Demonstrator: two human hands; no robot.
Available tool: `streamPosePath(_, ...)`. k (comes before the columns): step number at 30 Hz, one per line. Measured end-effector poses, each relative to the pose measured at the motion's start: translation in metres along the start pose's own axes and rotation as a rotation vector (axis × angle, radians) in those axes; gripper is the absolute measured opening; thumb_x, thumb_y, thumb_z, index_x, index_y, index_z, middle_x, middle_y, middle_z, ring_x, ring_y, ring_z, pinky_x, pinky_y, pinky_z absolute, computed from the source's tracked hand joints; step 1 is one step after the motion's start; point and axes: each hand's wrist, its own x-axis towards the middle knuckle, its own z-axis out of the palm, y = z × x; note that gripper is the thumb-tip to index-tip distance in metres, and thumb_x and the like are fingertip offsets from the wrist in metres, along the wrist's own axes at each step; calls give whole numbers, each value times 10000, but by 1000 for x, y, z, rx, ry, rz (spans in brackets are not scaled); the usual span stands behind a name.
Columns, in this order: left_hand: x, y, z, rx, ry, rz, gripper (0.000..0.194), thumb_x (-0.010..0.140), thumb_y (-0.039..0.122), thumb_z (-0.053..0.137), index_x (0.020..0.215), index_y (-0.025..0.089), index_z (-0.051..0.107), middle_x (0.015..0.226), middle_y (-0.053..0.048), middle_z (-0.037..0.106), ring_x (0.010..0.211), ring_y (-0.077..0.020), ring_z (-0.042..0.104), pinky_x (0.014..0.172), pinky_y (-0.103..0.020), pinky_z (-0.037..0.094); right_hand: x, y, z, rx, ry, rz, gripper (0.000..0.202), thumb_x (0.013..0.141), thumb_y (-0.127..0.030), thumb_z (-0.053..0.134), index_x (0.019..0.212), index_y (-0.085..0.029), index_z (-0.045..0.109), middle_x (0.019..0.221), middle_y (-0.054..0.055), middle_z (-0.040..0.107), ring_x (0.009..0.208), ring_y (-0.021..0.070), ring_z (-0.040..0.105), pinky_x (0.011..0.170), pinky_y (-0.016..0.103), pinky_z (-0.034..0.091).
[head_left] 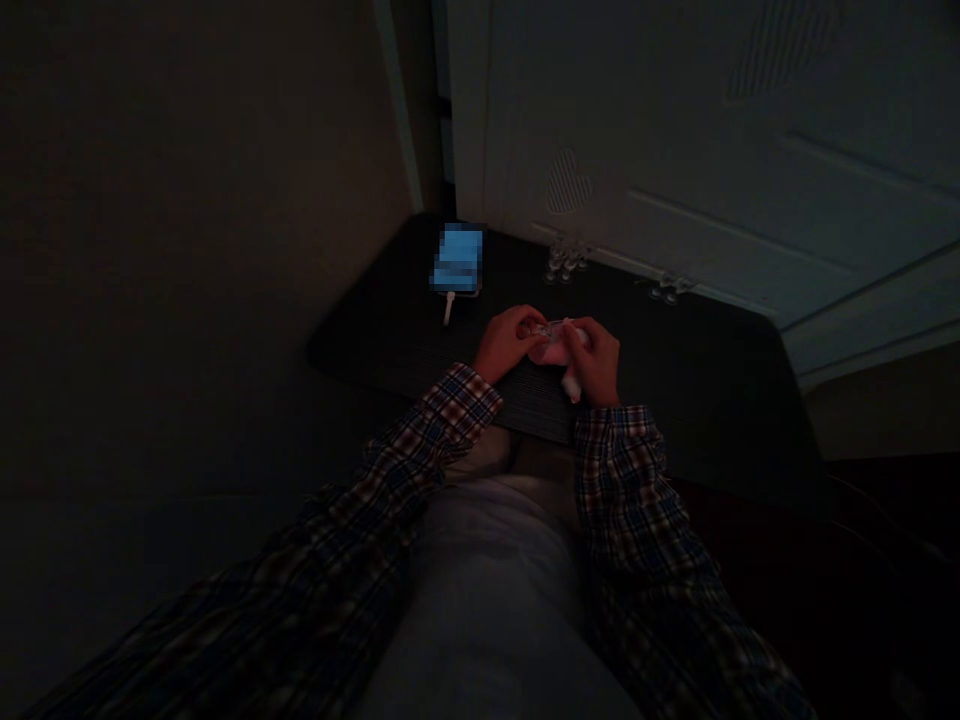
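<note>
In dim light, a small pink item [553, 352] with a clear, shiny part on top is held between my two hands above the dark table. My left hand [510, 338] pinches its left end with thumb and fingertips. On the other side, the fingers of my right hand [596, 358] are closed round its right part. A pale pink end of it hangs below my right hand. The darkness hides its exact shape.
A lit phone [457, 260] with a white cable plug [448, 308] lies at the table's [675, 400] back left. Small clear objects [564, 260] and another cluster [669, 288] stand along the back edge, against a white panel [637, 130] with heart shapes.
</note>
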Motion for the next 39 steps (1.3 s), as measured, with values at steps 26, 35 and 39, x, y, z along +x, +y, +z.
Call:
streamPosePath(26, 1, -1, 0, 0, -12, 7, 185, 746, 191, 605, 929, 173, 584, 864, -9, 616, 786, -130, 561, 704, -243, 428, 1, -5, 0, -1, -17, -29, 275, 865, -419, 457, 821, -187, 597, 755, 11, 594, 721, 148, 542, 655, 272, 393)
streamPosePath(35, 1, -1, -1, -18, -25, 13, 158, 782, 277, 581, 898, 173, 611, 842, -16, 617, 777, -139, 563, 697, -254, 435, 0, -8, -1, 29, -34, -29, 279, 869, -427, 443, 837, -192, 591, 775, 15, 592, 743, 152, 544, 665, 275, 404)
streamPosePath(39, 1, -1, 0, -19, -18, 12, 142, 784, 256, 575, 894, 179, 621, 857, -20, 604, 797, -141, 563, 710, -259, 441, 0, -7, -1, 19, -1, -35, 281, 873, -419, 435, 811, -189, 584, 747, 10, 579, 713, 144, 538, 649, 269, 402)
